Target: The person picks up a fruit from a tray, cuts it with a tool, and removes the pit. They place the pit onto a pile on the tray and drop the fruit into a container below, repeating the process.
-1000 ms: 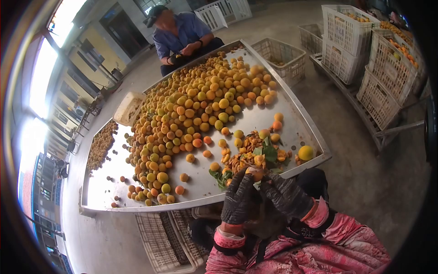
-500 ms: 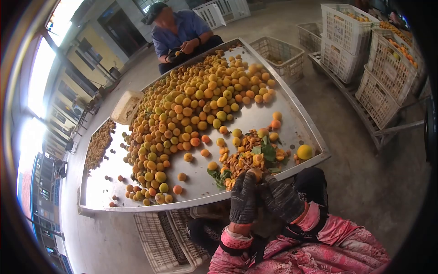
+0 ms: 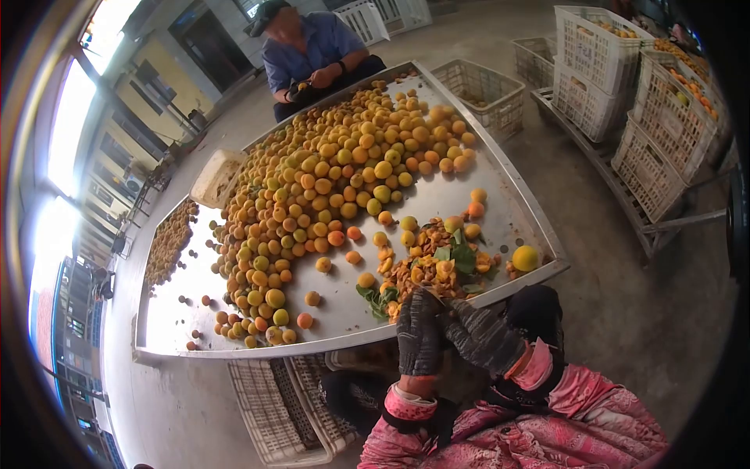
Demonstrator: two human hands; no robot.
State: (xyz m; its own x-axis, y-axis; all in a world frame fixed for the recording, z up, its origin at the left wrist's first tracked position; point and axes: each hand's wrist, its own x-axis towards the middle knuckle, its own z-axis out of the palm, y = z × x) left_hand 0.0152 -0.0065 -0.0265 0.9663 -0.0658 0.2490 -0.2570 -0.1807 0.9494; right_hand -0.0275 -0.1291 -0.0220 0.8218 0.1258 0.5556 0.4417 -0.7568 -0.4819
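My left hand [image 3: 420,334], in a dark grey knitted glove, is closed at the near edge of the metal table [image 3: 351,338]. Beside it my right hand [image 3: 486,338], gloved alike, has its fingers bent in toward the left fingertips. Between them the two hands hold an apricot, now almost wholly hidden by the gloves. Just beyond the fingertips lies a heap of split apricot pieces and brown stones [image 3: 418,273] with green leaves [image 3: 462,258] in it. A large pile of whole apricots [image 3: 312,187] covers the middle of the table.
One yellow fruit [image 3: 525,258] sits at the right corner. A pale tub [image 3: 219,178] rests at the left rim. Across the table a person in a blue shirt [image 3: 316,47] handles fruit. Crates [image 3: 598,55] stand stacked on a cart at right; another crate [image 3: 269,414] is below the table.
The apricot that showed between my fingertips is now mostly covered by them. My hands have drawn closer together, and the view has shifted slightly.
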